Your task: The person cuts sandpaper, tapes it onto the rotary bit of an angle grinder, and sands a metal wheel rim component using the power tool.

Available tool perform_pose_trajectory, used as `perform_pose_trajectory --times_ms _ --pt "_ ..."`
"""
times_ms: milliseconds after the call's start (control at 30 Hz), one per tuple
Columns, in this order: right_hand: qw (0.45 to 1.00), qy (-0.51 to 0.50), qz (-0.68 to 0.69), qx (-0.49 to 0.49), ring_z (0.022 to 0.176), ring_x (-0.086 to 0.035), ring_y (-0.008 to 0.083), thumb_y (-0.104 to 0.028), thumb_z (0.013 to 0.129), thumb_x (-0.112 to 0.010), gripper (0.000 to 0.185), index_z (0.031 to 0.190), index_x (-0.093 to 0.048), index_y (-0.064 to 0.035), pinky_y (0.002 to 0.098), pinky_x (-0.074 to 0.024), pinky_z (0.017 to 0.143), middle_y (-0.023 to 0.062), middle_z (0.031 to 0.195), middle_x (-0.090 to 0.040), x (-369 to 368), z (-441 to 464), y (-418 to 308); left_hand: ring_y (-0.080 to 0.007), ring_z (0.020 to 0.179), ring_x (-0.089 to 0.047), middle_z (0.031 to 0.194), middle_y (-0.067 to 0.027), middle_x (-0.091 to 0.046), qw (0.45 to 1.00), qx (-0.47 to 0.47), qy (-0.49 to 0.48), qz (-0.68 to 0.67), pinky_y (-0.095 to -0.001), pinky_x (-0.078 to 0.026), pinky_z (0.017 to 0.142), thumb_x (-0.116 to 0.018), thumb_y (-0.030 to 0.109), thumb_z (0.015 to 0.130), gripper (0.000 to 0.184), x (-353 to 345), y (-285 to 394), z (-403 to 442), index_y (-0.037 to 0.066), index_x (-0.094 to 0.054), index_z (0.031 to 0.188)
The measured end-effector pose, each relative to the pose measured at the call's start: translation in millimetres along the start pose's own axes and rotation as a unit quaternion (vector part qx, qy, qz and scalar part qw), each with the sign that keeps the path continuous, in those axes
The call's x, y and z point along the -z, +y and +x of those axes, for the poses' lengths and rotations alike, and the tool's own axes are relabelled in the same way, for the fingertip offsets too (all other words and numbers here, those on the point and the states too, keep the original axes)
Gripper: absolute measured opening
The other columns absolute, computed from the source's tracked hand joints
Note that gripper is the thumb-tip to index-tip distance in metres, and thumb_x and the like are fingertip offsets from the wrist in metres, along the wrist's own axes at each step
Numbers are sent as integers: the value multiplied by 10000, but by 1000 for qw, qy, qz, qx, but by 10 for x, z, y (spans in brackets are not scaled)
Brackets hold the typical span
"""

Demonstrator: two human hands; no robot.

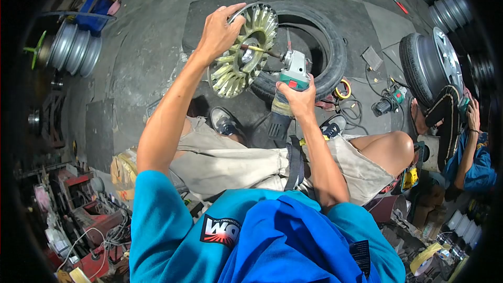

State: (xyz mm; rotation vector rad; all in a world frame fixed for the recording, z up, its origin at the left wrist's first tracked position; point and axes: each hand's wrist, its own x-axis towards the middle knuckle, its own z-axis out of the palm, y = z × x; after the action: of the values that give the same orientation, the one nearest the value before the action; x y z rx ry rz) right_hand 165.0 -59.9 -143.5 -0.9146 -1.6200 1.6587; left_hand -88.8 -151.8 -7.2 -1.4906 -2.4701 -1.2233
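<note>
My left hand [222, 29] is closed around the upper rim of a multi-spoke alloy wheel [228, 76]. The wheel stands tilted, its yellowish, worn-looking spokes towards me. In my right hand [299, 97] is a green and grey power grinder [297, 63] with a silver head, fingers wrapped around its body. A thin shaft [262, 50] reaches from the head to the wheel's hub area; whether its tip touches the metal I cannot tell. Behind the wheel a black tyre [335, 47] lies flat on the floor, the wheel's edge overlapping it in view.
A second grinder [387, 102] with its cord and a yellow tape roll [343, 89] lie right of the tyre. Farther right, a co-worker's hand [473, 115] is near a tyred wheel [432, 65]. Bare rims [76, 50] stand at left; red machinery [94, 220] is at lower left.
</note>
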Motion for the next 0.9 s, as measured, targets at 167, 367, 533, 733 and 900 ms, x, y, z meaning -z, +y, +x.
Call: perform_pose_trajectory --times_ms 167,367,533,733,900 --pt "997 31 23 -61 930 -682 183 -219 733 -952 647 1219 -607 31 340 -565 861 102 1074 -719 10 146 84 -322 1028 -711 1101 -198 -741 1000 7 -5 0 -404 -524 955 -625 225 988 452 0 56 -35 58 -703 1401" --pt "988 14 97 -116 903 -701 178 -144 785 -902 535 1218 -622 -4 361 -584 841 70 1042 -722 -1 101 127 -322 985 -699 1066 -190 -730 1000 6 -7 12 -407 -525 922 -625 233 993 450 -7 76 -44 61 -703 1402" --pt "1000 -15 -3 -10 940 -692 194 -218 713 -963 694 1236 -586 41 355 -567 886 124 1081 -731 48 -28 54 -327 972 -698 1047 -191 -727 1000 -11 18 -14 -419 -521 910 -631 229 990 451 -61 -4 7 64 -703 1403" --pt "1000 5 -13 2 924 -694 193 -235 705 -962 697 1230 -586 27 355 -569 874 119 1043 -735 53 -9 -30 -344 979 -705 1058 -208 -735 1000 -6 6 5 -429 -529 922 -637 233 984 453 -37 29 -4 60 -705 1397" --pt "999 -7 -29 14 919 -701 197 -223 705 -948 684 1226 -580 21 358 -572 870 115 1037 -739 84 -30 -109 -358 1014 -718 1065 -216 -739 1000 -10 16 2 -437 -534 931 -642 244 975 457 -51 24 11 62 -711 1388"
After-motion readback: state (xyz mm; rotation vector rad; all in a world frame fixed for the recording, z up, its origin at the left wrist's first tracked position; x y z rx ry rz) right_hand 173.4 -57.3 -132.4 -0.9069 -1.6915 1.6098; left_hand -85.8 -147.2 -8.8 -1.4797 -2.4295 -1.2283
